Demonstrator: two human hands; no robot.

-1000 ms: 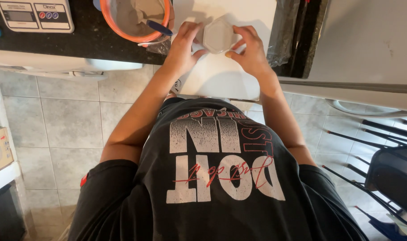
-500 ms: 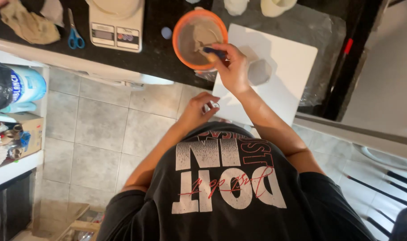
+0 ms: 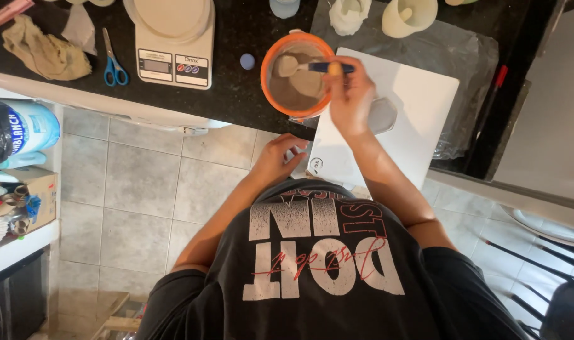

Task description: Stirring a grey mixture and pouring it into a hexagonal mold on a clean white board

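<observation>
A spoon [image 3: 304,65] with a blue handle is held in an orange bowl [image 3: 298,75] of grey-brown mix, its scoop resting on the surface at about ten o'clock from the right hand [image 3: 350,97]. The handle is pinched by the closed fingers of that hand, apparently so the scoop can be drawn through the mix. The bowl stands on the dark counter [image 3: 236,94], touching the left edge of a white board [image 3: 419,107]. The left hand [image 3: 281,158], loosely curled and holding nothing, rests at the board's near corner, at seven o'clock from the bowl. A kitchen scale [image 3: 173,44] sits at nine o'clock, blue scissors [image 3: 114,63] beyond it.
</observation>
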